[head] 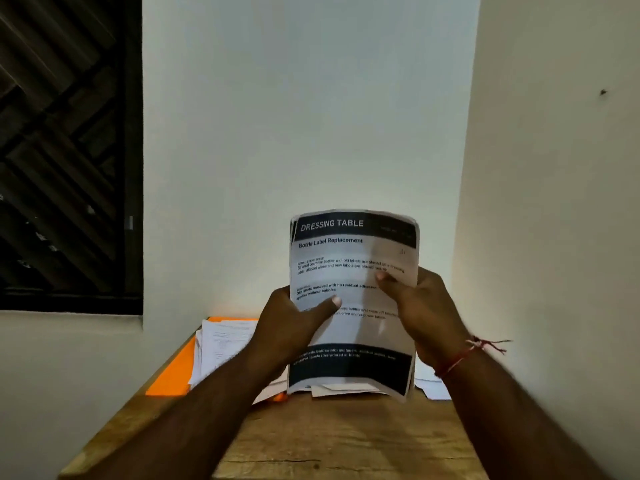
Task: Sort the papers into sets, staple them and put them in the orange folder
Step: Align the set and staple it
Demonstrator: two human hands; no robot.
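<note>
a worn wooden table (346, 445) stands in a corner of pale walls (304, 116), with a dark grilled window (69, 150) at left. the folder (169, 375) lies on the table's far left under a pile (221, 344) of papers. the left hand (291, 327) and right hand (426, 313) pinch a sheaf (349, 258) upright above the table, thumbs in front, fingers hidden behind. blurred sheets (433, 388), seemingly loose, lie far right.

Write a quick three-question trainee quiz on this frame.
1. True or false: the left hand and right hand both hold the papers upright.
2. The top sheet's heading reads: A) Dressing Table B) Kitchen Sink C) Office Desk
3. Fill in: a pile of sheets lies on the ___ folder, left of the hands.
Key: 1 true; 2 A; 3 orange.
</note>
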